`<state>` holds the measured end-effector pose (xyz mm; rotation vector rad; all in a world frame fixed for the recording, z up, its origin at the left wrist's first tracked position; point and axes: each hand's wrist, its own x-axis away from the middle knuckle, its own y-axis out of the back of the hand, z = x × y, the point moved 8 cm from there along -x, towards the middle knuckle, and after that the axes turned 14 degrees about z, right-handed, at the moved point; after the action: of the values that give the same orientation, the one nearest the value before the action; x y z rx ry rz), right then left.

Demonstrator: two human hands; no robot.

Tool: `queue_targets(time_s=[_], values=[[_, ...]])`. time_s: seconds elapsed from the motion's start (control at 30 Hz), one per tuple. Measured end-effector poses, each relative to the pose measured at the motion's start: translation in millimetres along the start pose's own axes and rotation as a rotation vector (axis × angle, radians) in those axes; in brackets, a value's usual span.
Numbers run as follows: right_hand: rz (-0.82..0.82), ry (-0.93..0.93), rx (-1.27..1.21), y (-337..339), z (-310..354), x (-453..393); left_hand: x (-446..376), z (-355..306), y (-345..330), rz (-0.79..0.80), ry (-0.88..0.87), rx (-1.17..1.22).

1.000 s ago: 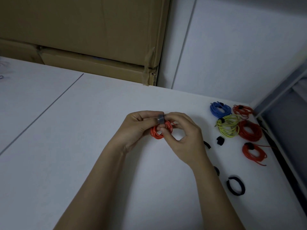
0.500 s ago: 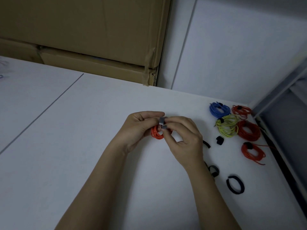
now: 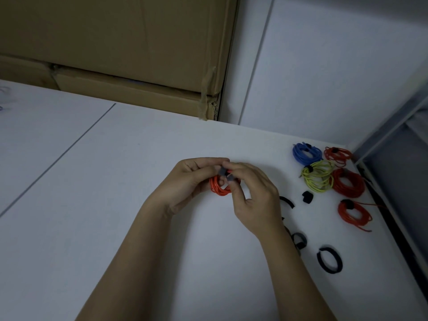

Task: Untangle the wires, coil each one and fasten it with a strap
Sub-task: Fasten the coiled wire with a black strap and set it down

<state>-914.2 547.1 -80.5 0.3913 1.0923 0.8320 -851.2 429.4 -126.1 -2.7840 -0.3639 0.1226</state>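
Observation:
A small orange wire coil [image 3: 217, 187] is held just above the white table [image 3: 115, 205] between both hands. My left hand [image 3: 187, 184] grips the coil's left side. My right hand [image 3: 252, 195] pinches a dark grey strap [image 3: 225, 174] that wraps over the coil's top. Much of the coil is hidden by my fingers. Strapped coils lie at the right: a blue coil [image 3: 305, 154], a yellow-green coil [image 3: 317, 176] and three red coils [image 3: 347, 183], [image 3: 337, 154], [image 3: 354, 213].
Loose black straps lie right of my right forearm: a ring strap [image 3: 328, 259], a smaller curl [image 3: 300, 239], an arc [image 3: 287, 201] and a folded piece [image 3: 307, 196]. Cardboard boxes [image 3: 115, 54] stand behind the table. A grey metal frame [image 3: 393, 126] borders the table's right edge.
My right hand has turned and shifted slightly, drawing the grey strap further over the top of the orange coil. My left hand keeps its hold.

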Motion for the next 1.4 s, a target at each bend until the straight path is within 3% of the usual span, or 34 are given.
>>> queue_targets(time_s=[0.27, 0.7, 0.97, 1.4], values=[[-0.018, -0.026, -0.023, 1, -4, 0, -1, -1, -5, 0.057, -0.024, 0.081], [-0.035, -0.176, -0.184, -9, -13, 2, -1, 0, -4, 0.041, -0.007, -0.025], [-0.160, -0.283, -0.211, -4, -24, 10, -4, 1, -9, 0.001, -0.023, -0.107], [-0.212, -0.292, -0.282, -4, -33, 9, -7, 6, -15, -0.026, -0.006, -0.191]])
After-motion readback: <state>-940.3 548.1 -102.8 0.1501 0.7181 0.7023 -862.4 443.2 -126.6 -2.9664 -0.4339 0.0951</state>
